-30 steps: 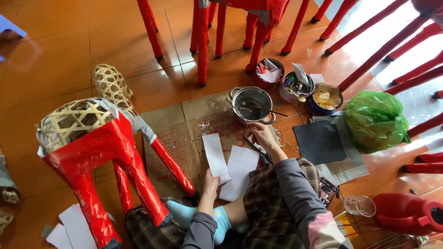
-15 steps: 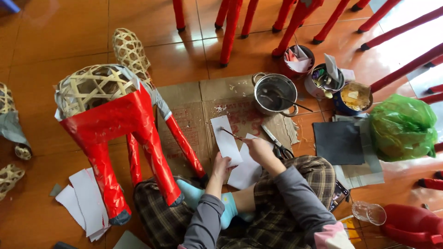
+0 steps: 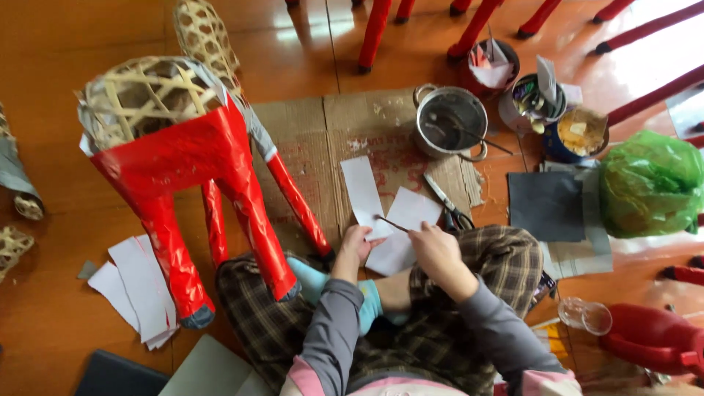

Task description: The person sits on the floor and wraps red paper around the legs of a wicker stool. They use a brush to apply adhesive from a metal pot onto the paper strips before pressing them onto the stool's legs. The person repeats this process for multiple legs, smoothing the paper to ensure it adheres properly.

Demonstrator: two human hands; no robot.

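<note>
Orange-brown floor spreads under me, with a flattened sheet of brown cardboard laid on it as my work mat. My left hand presses down on a white strip of paper, fingers together and flat on its near end. My right hand is pinched shut on a thin dark stick-like brush, whose tip points toward my left fingers and rests over a second white paper sheet lying just under both hands. Just beyond my right fingers lie grey-handled scissors, and farther out stands a round metal pot with dark paste inside (a stirrer leans on its rim). Left of my left fingers stands a woven bamboo animal frame partly covered in glossy red paper, one red leg close to my sock. Off to the right of my right hand sits a crumpled green plastic bag beside a dark grey sheet.
</note>
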